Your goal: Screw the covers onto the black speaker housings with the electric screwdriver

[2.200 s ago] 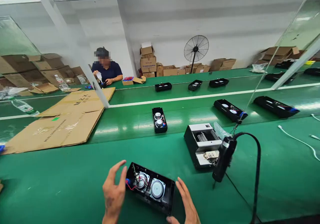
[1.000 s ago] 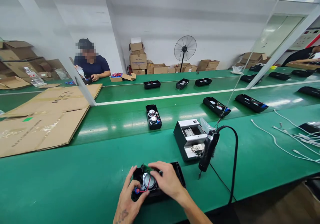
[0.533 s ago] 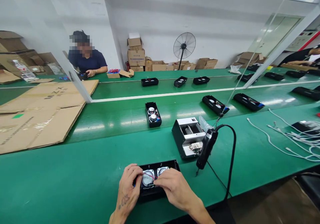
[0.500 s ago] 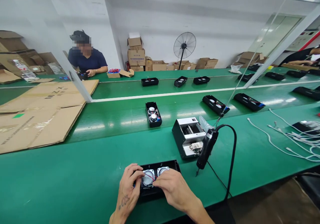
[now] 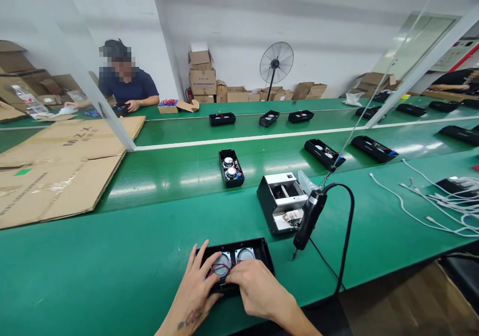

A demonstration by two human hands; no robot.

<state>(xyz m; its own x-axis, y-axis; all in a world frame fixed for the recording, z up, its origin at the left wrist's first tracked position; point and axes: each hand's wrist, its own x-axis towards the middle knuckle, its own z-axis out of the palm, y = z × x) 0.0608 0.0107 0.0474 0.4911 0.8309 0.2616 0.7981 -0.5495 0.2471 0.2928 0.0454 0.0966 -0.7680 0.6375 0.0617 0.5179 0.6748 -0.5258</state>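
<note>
The black casing (image 5: 232,250) lies on the near part of the tabletop (image 5: 112,271), a left speaker (image 5: 222,263) and a right speaker (image 5: 245,254) inside, with red wires (image 5: 226,266) crossing the left one. The left hand (image 5: 194,291) has just opened out from a curl; its grip is now loose, fingers splayed over the casing's left end, which suggests steadying rather than pinching. The right hand (image 5: 258,286) is curled over the front, fingertips drawn together beside the wires; they are largely hidden, so I cannot tell what its grip has hold of. The wires look still unsettled. A hanging screwdriver (image 5: 310,218) and a black-and-silver machine (image 5: 282,201) sit beyond, to the right.
</note>
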